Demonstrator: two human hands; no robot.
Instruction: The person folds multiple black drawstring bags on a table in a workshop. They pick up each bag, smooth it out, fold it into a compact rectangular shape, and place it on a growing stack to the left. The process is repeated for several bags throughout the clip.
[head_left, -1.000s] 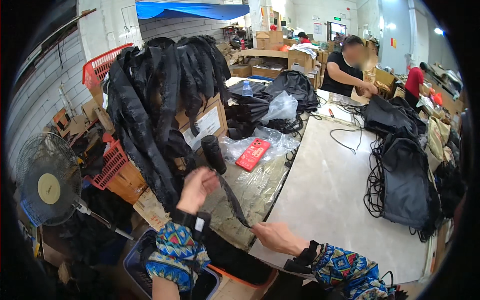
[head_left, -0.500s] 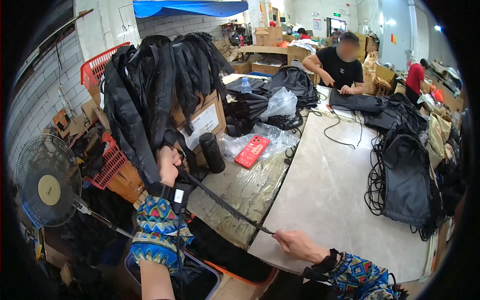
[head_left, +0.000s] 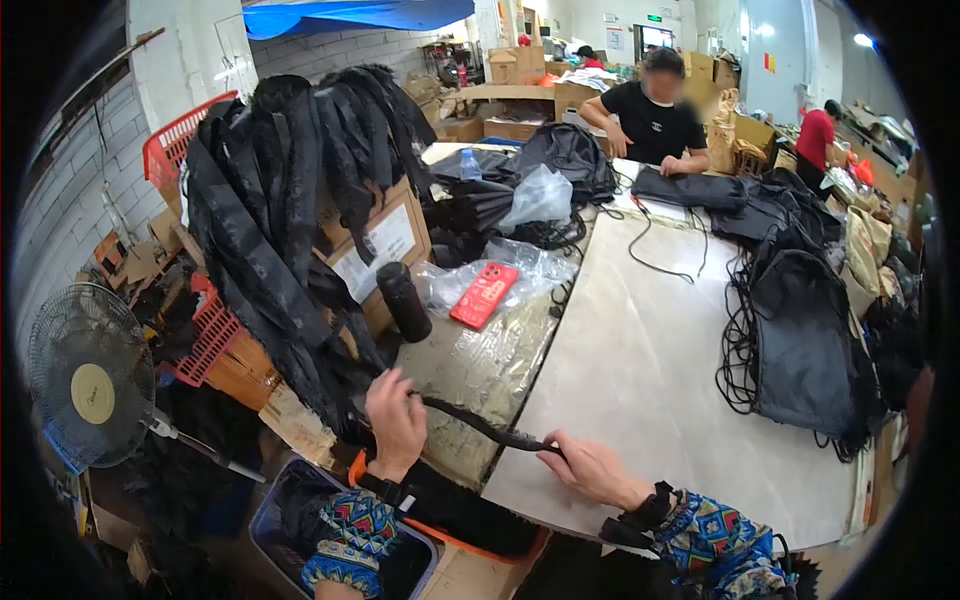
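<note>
Two hands on one long black strap (head_left: 480, 425), low at the near edge of the table (head_left: 640, 390). Left hand (head_left: 395, 420) curled tight round the strap's left end, just below the big heap of black straps (head_left: 290, 220). Right hand (head_left: 590, 468) pinching the other end with fingers and thumb, down on the smooth pale table top. Strap thin, flat and a bit wavy, stretched between both hands and lying over a crinkly clear plastic sheet (head_left: 490, 350).

Down by the left arm, a blue bin (head_left: 272, 500) with dark stuff inside, too dim to tell what. Next to it an orange crate (head_left: 470, 535), also full of something black. Behind the strap heap, a brown cardboard box (head_left: 385, 245) with a white label, mostly hidden. Further left, a red plastic basket (head_left: 170, 150) with a grid wall.

On the plastic sheet: a round black bottle (head_left: 405, 300) standing up, a flat red phone (head_left: 484, 295) beside it. Soft black bags (head_left: 805, 340) and loopy black cords (head_left: 740, 340) to the right. Round grey fan (head_left: 90, 375) with a wire cage on the far left. Another person (head_left: 655, 120) in a black shirt at the far end.
</note>
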